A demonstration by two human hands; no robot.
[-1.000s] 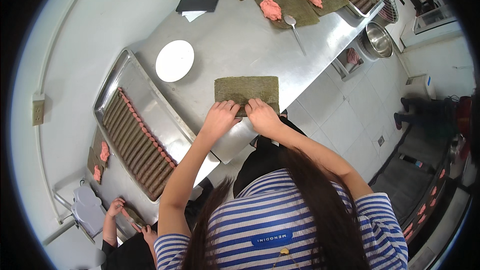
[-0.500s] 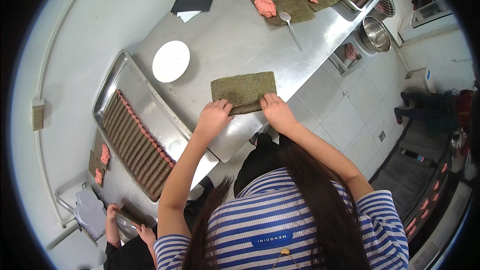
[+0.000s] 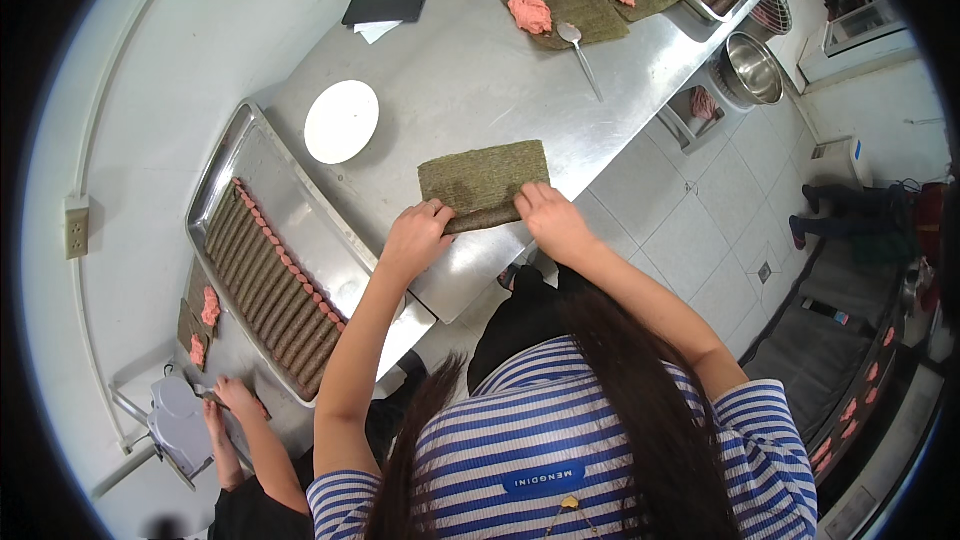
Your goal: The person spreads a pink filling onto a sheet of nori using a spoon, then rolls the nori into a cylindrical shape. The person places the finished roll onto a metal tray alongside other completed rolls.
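A dark green seaweed sheet lies on the metal table in front of me, its near edge curled into a narrow roll. At the roll's left end, my left hand has its fingers closed over the seaweed. My right hand grips the right end, fingertips on top of the roll. The far part of the sheet lies flat. Whatever the roll encloses is hidden.
Left stands a metal tray with rows of finished seaweed rolls. A white plate, phone and spoon lie farther off. Seaweed sheets bear pink paste. A co-worker's hands show at lower left.
Both my hands and the seaweed sheet have shifted slightly left, with the near edge still rolled. The co-worker's hands have moved up and closer together.
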